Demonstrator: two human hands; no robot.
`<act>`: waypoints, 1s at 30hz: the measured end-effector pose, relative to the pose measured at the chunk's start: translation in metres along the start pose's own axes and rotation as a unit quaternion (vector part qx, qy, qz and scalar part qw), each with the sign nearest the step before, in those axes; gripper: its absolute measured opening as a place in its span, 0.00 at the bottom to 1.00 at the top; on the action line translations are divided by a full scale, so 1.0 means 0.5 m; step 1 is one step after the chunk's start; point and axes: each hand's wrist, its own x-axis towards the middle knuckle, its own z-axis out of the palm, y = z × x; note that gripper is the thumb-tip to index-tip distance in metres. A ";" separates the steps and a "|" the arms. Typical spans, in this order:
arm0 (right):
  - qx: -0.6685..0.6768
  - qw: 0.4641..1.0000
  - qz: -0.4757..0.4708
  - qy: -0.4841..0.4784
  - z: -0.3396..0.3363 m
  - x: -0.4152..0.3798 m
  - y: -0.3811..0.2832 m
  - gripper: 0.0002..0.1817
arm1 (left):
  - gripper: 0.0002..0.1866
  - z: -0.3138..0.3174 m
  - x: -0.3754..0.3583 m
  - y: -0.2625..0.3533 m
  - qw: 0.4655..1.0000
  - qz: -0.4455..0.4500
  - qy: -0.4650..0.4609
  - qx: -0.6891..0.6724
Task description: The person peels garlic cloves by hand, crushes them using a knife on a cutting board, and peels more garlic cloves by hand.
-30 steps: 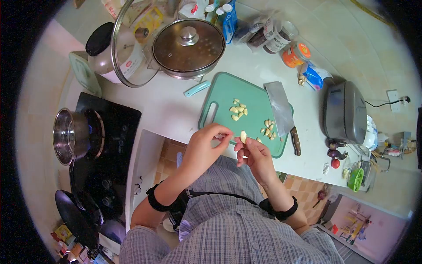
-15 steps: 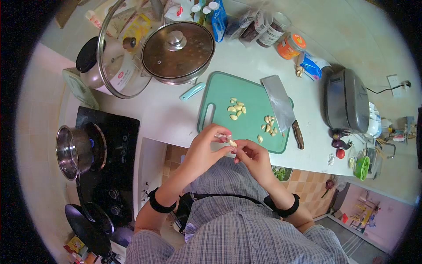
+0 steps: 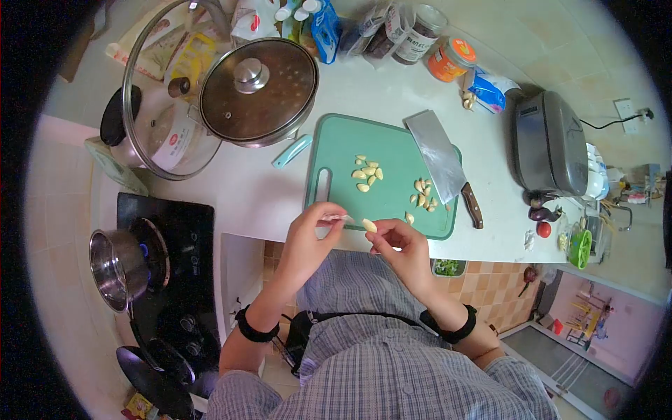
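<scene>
Between the fingertips of my right hand [image 3: 401, 253] is a pale garlic clove [image 3: 369, 225], held over the near edge of the green cutting board [image 3: 392, 137]. My left hand [image 3: 311, 234] is closed, pinching thin garlic skin [image 3: 336, 218], slightly apart from the clove. On the board lies a group of peeled cloves [image 3: 367, 173], and farther right a second group of cloves [image 3: 422, 194], some with brownish skin. One clove [image 3: 409, 218] lies alone near the front. A cleaver [image 3: 437, 154] rests across the board's right side, its wooden handle over the counter.
A lidded pan [image 3: 259, 91] and a peeler-like blue-handled tool [image 3: 292, 151] are left of the board. A small pot [image 3: 115, 269] sits by the lit burner on the black stove [image 3: 182, 259]. A grey appliance [image 3: 551, 143] and a tomato [image 3: 543, 229] stand right.
My hands have drawn apart; the clove is now in my right fingers and the skin in my left. The camera view has shifted slightly.
</scene>
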 end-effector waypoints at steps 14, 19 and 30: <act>-0.311 0.936 -0.088 0.137 -0.017 0.186 0.149 0.13 | 0.07 -0.095 0.000 -0.135 0.966 -0.034 0.023 0.255; -0.164 0.981 -0.050 0.085 -0.040 0.140 0.122 0.14 | 0.08 -0.092 0.008 -0.121 0.979 -0.127 -0.039 0.155; -0.005 0.994 0.014 0.108 -0.138 -0.096 0.114 0.17 | 0.11 0.203 0.062 -0.003 0.936 -0.073 -0.344 0.025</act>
